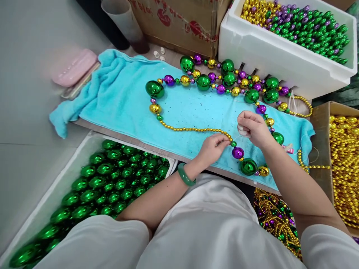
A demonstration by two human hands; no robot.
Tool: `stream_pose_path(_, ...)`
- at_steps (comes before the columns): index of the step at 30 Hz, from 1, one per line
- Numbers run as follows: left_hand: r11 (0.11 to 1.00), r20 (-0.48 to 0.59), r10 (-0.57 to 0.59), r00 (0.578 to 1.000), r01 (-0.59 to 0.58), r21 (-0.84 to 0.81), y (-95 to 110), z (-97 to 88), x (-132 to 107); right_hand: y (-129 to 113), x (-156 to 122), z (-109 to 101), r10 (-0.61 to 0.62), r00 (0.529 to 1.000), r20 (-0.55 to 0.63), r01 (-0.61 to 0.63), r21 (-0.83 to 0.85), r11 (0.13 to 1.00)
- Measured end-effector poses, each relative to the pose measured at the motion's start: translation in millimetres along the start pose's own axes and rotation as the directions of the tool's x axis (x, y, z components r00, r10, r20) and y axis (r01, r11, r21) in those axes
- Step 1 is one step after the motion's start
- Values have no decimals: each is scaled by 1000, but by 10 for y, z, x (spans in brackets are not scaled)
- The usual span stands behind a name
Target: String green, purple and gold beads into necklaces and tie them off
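My left hand [212, 150], with a green bangle [186, 175] on its wrist, pinches a bead necklace [193, 130] where the small gold beads meet a small green bead. Just up and to the right, my right hand [254, 128] is closed, fingers curled together. A thin pale thread [238, 139] runs from the beads toward it and seems to be in its grip. The necklace loops over a turquoise towel [126, 101], with large green, purple and gold beads along it. Another similar strand [227, 66] lies against its far side.
A white foam box [280, 48] of mixed beads and a cardboard box [179, 22] stand behind. Green beads fill a foam tray [36, 201] at left; gold beads fill a carton [321, 142] at right. A pink case [75, 67] and a cup [123, 22] sit far left.
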State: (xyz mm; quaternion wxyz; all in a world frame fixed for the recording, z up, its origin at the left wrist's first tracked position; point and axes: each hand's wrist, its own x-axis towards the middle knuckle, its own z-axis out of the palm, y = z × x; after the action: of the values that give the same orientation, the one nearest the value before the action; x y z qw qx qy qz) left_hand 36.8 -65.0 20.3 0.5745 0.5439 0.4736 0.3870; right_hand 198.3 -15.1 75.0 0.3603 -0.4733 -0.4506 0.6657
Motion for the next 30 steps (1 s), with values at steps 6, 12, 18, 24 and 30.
stream_pose_path(6,995,-65,42,997,-48,-91,108,-89,-72,51,20,-79,48,997,-53,-47,8,999)
stream_pose_path(12,568,65,-248,967,199,-799,72,-68,34,307,95,-70,187,982,-19,-185,69,980)
stream_pose_path(18,361,42,-372,927,186,-914,-44,-78,126,421,130,-96,250,966,-65,-242,116,963)
stream_pose_path(24,568,88,-260,962,226,-791,-70,-28,127,380,144,-87,194,975,-108,-176,163,971)
stream_pose_path(30,807,99,-250,963,264,-529,-106,16,111,302,183,-22,125,982,-143,-114,80,990)
